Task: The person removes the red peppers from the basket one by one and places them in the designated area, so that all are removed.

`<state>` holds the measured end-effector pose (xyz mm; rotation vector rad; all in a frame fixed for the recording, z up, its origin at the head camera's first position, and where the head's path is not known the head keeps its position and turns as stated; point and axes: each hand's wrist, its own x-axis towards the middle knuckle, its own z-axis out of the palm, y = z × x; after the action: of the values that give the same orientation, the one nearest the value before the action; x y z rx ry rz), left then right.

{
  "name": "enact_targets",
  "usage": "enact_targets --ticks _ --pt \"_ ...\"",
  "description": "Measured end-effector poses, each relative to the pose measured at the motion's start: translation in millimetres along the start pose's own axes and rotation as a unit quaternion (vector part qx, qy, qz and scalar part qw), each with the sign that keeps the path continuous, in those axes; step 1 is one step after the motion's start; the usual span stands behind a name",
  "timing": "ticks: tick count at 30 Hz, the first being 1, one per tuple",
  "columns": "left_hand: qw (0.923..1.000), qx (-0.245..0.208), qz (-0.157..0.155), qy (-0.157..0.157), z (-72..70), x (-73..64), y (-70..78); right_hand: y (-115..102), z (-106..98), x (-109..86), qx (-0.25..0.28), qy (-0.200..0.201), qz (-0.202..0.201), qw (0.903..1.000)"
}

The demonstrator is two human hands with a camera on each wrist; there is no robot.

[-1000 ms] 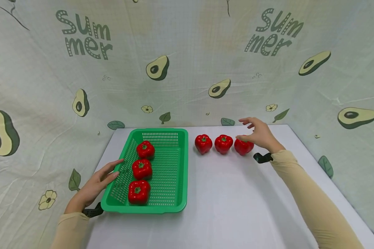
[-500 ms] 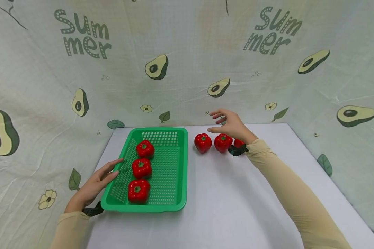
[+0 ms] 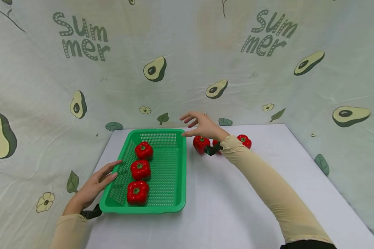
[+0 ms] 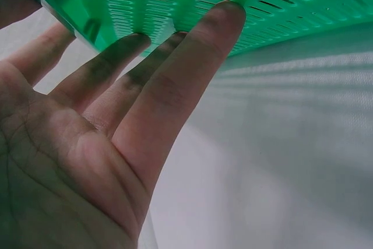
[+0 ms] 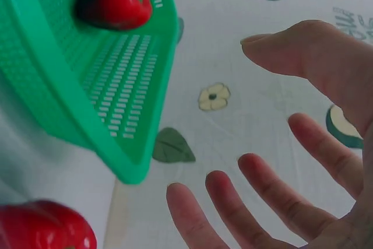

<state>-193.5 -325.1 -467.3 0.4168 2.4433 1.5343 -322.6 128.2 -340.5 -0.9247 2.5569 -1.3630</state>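
Observation:
A green perforated basket [image 3: 171,209] holds three red bell peppers in a row along its left side: a far one [image 3: 144,150], a middle one [image 3: 140,169] and a near one [image 3: 138,192]. My left hand [image 3: 91,188] touches the basket's left side with extended fingers, seen against the slotted wall in the left wrist view. Over the basket's far right corner, my right hand [image 3: 205,127] hangs with thumb and fingers spread and nothing between them. Beneath it, a red bell pepper [image 3: 201,144] sits on the table; the right wrist partly hides another.
A third loose bell pepper [image 3: 244,141] shows past the right sleeve on the white table [image 3: 224,207]. Behind and on both sides hangs a pale cloth [image 3: 187,52] printed with avocados and leaves.
My right hand has moved left, from over the rightmost loose pepper, past the others, to the basket's far right corner, staying empty. The left hand and the basketed peppers have stayed in place.

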Motion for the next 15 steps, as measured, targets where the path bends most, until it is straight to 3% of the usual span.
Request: enact_targets --ticks 15 --pt "0.9999 0.0 -0.007 0.01 0.7 -2.6 -1.8 -4 56 36.1 0.059 -0.05 -0.006 0.997"
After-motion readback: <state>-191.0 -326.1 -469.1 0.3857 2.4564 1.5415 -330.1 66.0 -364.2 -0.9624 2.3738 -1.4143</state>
